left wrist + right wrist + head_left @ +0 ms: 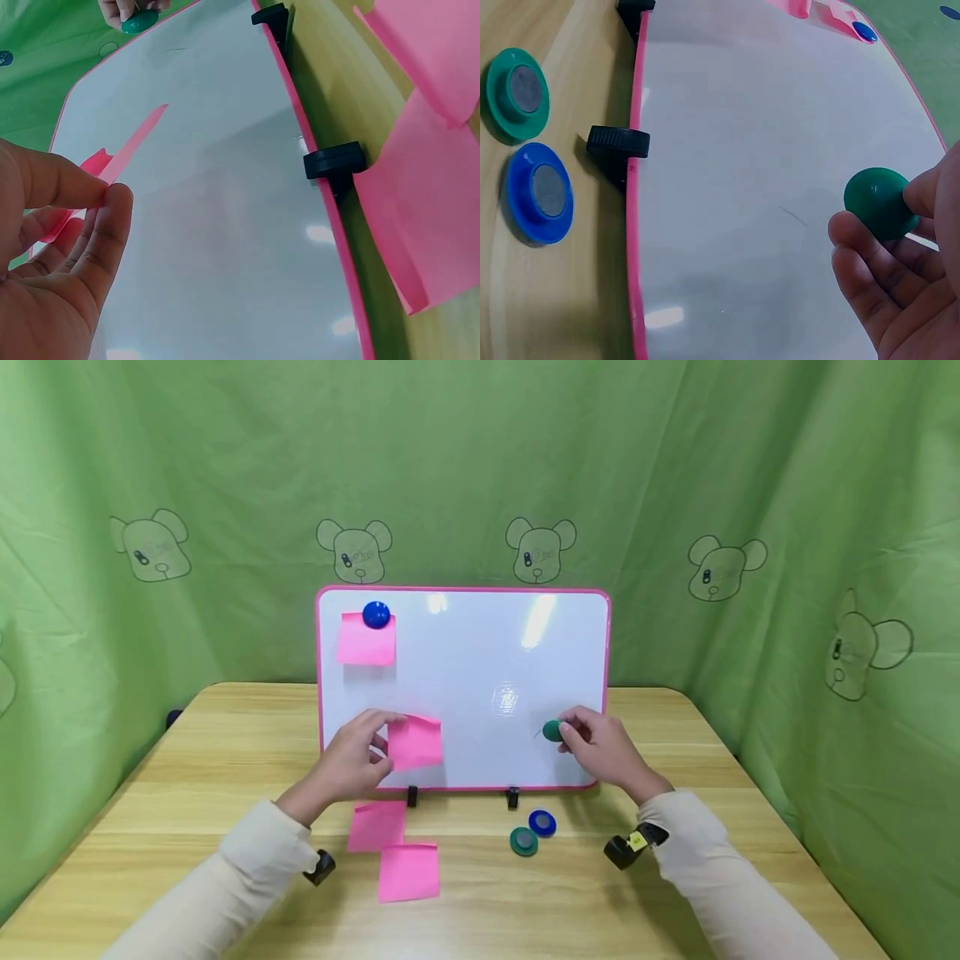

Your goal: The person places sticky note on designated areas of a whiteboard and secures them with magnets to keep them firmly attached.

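A: Left hand (pixel 352 758), quick. Grip?

B: Pinching the held note (pixel 416 745), pink, between thumb and fingers, near its upper left corner. It's just left of centre in the head view, in front of the lower left of the whiteboard (pixel 465 681). Left wrist view gets it nearly edge-on.

A: Touching the board?

B: Can't tell.

A: Right hand (pixel 606 750)?

B: Also pinching: thumb and fingers on the held magnet (pixel 552 731), green and round, right of centre, before the board's lower right. Right wrist view shows its domed face.

A: Already on the board?

B: Upper left: a blue magnet (pixel 377 615) over the top edge of another pink note (pixel 366 647).

A: Below the board?

B: Two loose pink notes, bottom centre-left on the wooden table (pixel 495 918): the upper one (pixel 377 828), then the lower one (pixel 409 874), just beside it. Bottom centre-right, a green disc (pixel 523 841) and a blue disc (pixel 542 823), both magnets, grey centres up, side by side.

A: Supports?

B: Two black clips (pixel 412 797) at the board's bottom edge. Green curtain (pixel 450 452) behind.
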